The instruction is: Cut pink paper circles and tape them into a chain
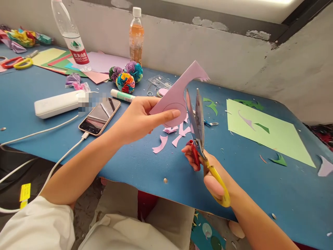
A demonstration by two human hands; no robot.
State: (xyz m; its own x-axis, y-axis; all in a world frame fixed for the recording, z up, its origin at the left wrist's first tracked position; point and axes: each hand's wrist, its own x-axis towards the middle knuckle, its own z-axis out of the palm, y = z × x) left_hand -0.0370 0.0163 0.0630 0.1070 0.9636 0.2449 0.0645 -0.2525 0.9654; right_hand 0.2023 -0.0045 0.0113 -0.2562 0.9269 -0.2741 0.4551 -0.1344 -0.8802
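Observation:
My left hand point(140, 118) pinches a piece of lilac paper point(179, 93) with a drawn circle, held up over the blue table point(130, 163). My right hand point(208, 170) grips scissors point(199, 133) with red and yellow handles. Their blades point upward and are slightly apart at the paper's right edge, by the circle. Lilac paper scraps point(169, 137) lie on the table beneath.
A light green sheet point(265, 133) lies at the right. A phone point(100, 116) on a cable, a white power bank point(58, 103), a marker point(122, 95), paper pompoms point(125, 77), two bottles point(70, 33), coloured sheets point(59, 60) and another pair of scissors point(17, 62) sit at the left and back.

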